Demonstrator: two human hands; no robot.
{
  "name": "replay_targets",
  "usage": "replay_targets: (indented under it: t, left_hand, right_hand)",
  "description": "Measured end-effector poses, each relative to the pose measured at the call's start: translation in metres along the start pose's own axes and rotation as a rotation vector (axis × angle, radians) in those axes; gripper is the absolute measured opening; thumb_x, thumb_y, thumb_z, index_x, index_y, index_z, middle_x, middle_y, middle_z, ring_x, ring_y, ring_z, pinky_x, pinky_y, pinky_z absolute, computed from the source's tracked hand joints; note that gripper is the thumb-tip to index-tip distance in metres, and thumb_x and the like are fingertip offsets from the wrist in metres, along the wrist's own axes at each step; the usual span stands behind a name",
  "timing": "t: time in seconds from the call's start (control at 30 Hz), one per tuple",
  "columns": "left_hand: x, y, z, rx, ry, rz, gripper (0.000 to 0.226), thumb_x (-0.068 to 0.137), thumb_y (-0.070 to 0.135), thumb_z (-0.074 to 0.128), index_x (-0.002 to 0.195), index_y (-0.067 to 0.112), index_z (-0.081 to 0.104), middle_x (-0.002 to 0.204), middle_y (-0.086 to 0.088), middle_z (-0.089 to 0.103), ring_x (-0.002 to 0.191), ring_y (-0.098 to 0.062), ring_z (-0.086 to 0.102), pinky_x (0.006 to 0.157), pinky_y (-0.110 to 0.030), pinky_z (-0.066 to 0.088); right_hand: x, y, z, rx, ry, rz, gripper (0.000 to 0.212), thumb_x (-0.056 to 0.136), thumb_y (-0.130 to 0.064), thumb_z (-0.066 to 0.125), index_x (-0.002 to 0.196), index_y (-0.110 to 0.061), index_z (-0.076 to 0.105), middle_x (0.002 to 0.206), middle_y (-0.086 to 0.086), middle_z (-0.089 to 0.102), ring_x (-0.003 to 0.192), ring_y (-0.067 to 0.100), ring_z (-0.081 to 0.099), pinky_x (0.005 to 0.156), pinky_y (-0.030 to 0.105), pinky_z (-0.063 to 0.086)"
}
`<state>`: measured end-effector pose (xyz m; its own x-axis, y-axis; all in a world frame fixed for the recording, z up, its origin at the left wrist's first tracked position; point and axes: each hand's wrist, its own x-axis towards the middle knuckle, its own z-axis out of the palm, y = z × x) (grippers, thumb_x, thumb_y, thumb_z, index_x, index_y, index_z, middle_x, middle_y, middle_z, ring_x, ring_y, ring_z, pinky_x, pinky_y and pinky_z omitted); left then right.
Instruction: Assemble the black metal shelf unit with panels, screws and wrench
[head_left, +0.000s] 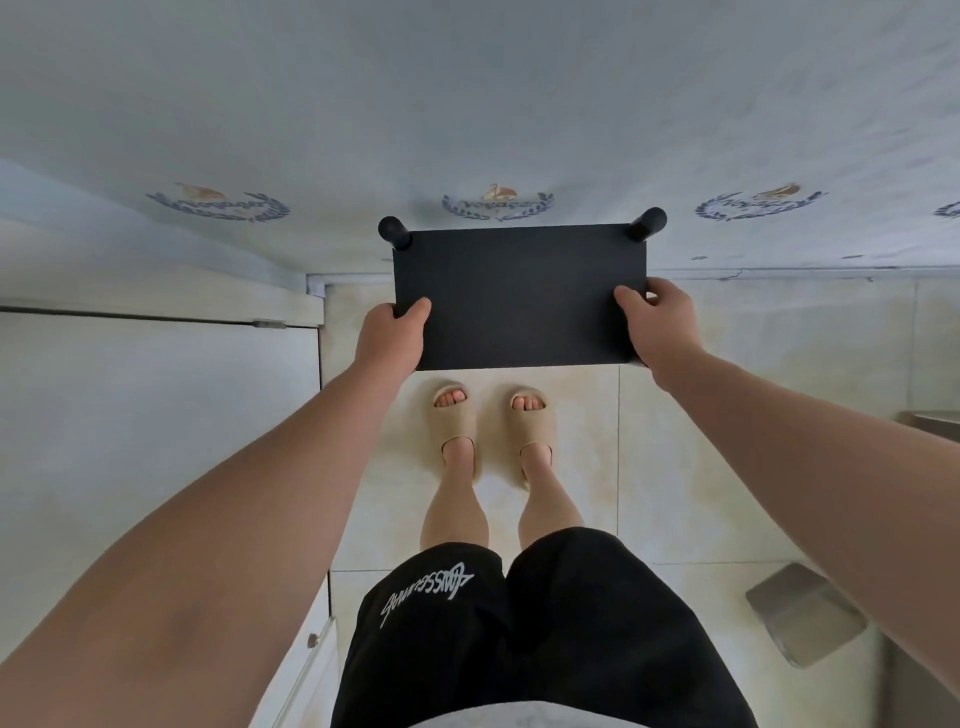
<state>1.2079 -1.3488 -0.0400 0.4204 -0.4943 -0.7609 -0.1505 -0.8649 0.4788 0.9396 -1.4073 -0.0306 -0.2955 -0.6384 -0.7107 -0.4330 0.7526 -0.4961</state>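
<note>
The person is standing and holding the black shelf unit (519, 296) out in front of the body, with its flat dark panel facing up toward the camera. The left hand (395, 332) is gripping the panel's near left corner, thumb lying on top and fingers wrapping under the edge. The right hand (657, 322) is gripping the near right corner the same way, so the hands are sitting well apart with the panel between them. Two round black posts (395, 231) are showing at the far corners, close to the wall (467, 104). Beige slippers (454, 426) are standing on the tiled floor (701, 441) just beneath the panel's near edge. Whether the unit is touching the floor cannot be told.
</note>
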Motion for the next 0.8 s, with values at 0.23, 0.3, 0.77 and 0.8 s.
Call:
replay_targets:
  t: [0.23,0.3,0.77,0.8]
  left_hand:
    - [0.021,-0.001,-0.002,-0.008,0.02,0.029,0.035,0.098,0.043,0.052,0.103,0.009,0.061,0.091,-0.001,0.06,0.076,-0.015,0.056,0.065,-0.029,0.046]
    - [0.023,-0.004,0.0,0.001,0.026,0.031,0.036,0.098,0.043,0.051,0.104,0.009,0.061,0.09,-0.001,0.06,0.076,-0.015,0.056,0.063,-0.028,0.045]
    - [0.027,0.005,0.001,0.138,0.004,0.019,0.044,0.099,0.046,0.046,0.121,0.008,0.056,0.109,-0.006,0.06,0.091,-0.026,0.055,0.066,-0.031,0.04]
    - [0.024,0.007,0.0,0.139,-0.002,0.0,0.045,0.099,0.045,0.046,0.124,0.009,0.055,0.114,-0.007,0.06,0.093,-0.026,0.055,0.069,-0.032,0.041]
  right_hand:
    - [0.015,-0.007,0.014,-0.011,0.011,-0.06,0.031,0.098,-0.035,0.056,0.124,-0.019,0.061,0.112,0.002,0.066,0.096,0.022,0.062,0.059,0.026,0.048]
    - [0.019,-0.003,0.017,-0.03,0.009,-0.069,0.031,0.098,-0.034,0.056,0.124,-0.019,0.061,0.112,0.002,0.066,0.097,0.023,0.062,0.061,0.028,0.05]
    - [0.025,-0.009,0.012,-0.114,-0.07,-0.056,0.039,0.097,-0.037,0.058,0.131,-0.02,0.056,0.117,0.001,0.062,0.109,0.029,0.061,0.093,0.051,0.056]
    - [0.022,-0.011,0.011,-0.138,-0.082,-0.058,0.042,0.097,-0.037,0.058,0.135,-0.02,0.054,0.119,0.0,0.061,0.112,0.029,0.061,0.096,0.051,0.055]
